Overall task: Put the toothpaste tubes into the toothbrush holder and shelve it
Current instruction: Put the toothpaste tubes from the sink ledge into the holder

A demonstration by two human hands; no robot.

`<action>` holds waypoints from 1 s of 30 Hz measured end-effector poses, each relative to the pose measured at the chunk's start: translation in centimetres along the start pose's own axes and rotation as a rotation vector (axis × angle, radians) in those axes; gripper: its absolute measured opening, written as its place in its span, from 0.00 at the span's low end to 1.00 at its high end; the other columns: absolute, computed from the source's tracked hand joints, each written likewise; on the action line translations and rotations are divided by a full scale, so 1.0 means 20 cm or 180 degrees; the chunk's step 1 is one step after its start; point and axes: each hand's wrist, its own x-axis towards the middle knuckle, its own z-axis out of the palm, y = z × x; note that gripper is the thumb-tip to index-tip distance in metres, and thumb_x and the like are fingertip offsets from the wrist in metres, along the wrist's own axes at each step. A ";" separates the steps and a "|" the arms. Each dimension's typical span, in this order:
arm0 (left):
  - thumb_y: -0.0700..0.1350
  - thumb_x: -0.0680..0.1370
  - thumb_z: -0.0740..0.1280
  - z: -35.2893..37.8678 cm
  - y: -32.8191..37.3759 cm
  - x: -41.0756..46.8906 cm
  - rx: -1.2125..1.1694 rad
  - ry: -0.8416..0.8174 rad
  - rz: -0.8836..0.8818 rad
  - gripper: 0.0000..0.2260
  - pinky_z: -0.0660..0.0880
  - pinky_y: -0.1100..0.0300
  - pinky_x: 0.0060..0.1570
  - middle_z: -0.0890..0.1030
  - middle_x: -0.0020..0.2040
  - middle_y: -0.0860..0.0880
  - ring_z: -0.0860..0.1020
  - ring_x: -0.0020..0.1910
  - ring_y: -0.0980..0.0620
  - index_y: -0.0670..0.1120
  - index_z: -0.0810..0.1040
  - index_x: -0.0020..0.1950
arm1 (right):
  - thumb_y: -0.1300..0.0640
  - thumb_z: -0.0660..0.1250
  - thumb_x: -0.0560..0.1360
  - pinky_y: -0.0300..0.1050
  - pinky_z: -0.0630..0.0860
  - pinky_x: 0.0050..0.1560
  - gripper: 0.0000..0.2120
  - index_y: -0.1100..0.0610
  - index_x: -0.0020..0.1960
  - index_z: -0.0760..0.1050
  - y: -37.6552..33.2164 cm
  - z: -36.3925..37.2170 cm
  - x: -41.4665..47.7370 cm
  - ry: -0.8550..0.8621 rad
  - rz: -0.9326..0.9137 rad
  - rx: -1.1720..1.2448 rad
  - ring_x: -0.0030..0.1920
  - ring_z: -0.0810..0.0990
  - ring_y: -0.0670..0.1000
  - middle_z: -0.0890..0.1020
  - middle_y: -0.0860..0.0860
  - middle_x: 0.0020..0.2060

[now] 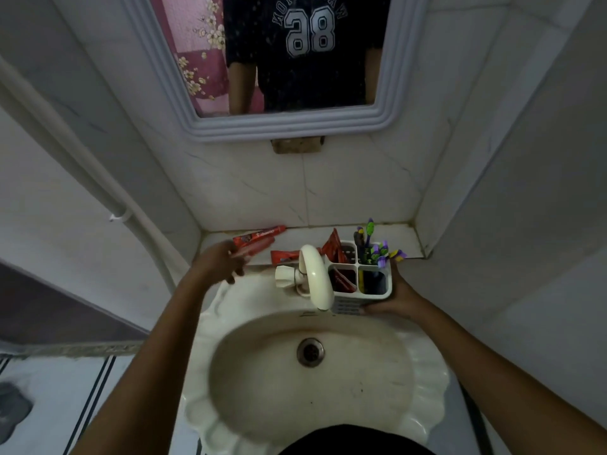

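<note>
The left hand (220, 262) pinches the flat end of a long red toothpaste tube (259, 239) above the pale tiled ledge (402, 236) behind the cream scalloped ceramic basin (308, 376). The right hand (399, 295) is wrapped around a white plastic four-compartment toothbrush holder (377, 302) at the basin's rim. Red tubes stand in its two left compartments; its right compartments hold several purple-and-green toothbrushes (377, 252). A second loose red tube (285, 256) lies on the ledge, behind the curved cream tap (314, 274).
</note>
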 end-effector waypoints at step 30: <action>0.48 0.72 0.73 0.26 0.92 0.00 0.2242 0.0364 0.2087 0.08 0.81 0.51 0.48 0.83 0.49 0.49 0.81 0.49 0.48 0.50 0.82 0.50 | 0.76 0.78 0.60 0.22 0.73 0.45 0.53 0.49 0.68 0.47 -0.05 0.01 0.00 0.0024 0.0131 0.0167 0.54 0.75 0.38 0.72 0.40 0.54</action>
